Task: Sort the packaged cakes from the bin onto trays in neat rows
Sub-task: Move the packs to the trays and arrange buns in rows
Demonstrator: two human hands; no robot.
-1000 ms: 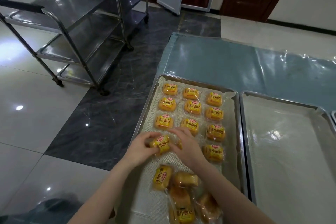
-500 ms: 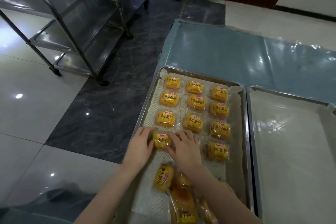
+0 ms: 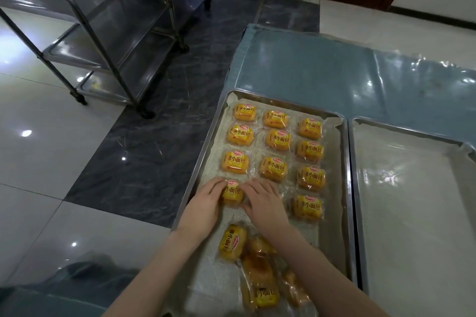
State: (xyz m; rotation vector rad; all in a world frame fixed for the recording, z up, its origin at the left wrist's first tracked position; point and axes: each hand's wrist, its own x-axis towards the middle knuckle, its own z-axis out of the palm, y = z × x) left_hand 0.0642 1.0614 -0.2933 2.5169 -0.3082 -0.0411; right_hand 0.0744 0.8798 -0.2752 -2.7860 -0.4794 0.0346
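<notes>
Palms down, the left hand [image 3: 206, 203] and the right hand [image 3: 265, 201] lie with straight fingers on either side of one yellow plastic-wrapped cake [image 3: 233, 192], touching its left and right edges and curled round nothing. That cake sits label-up on the white mesh liner [image 3: 213, 278] of a long rectangular steel tray [image 3: 199, 162], fourth in the left column. At 12 o'clock from it three more wrapped cakes [image 3: 235, 162] run away from the person. At 1 o'clock a middle column [image 3: 278, 139] holds three, and at 2 to 3 o'clock a right column [image 3: 310, 152] holds four. At 6 o'clock, between the forearms, a loose heap of cakes [image 3: 257, 267] lies jumbled at the tray's near end. At 3 o'clock a second lined steel tray [image 3: 353, 188] stands just beside the first. Both rest on a blue plastic-covered table [image 3: 309, 67]. At 10 o'clock a steel shelf trolley [image 3: 103, 33] stands on the tiled floor [image 3: 38, 162].
</notes>
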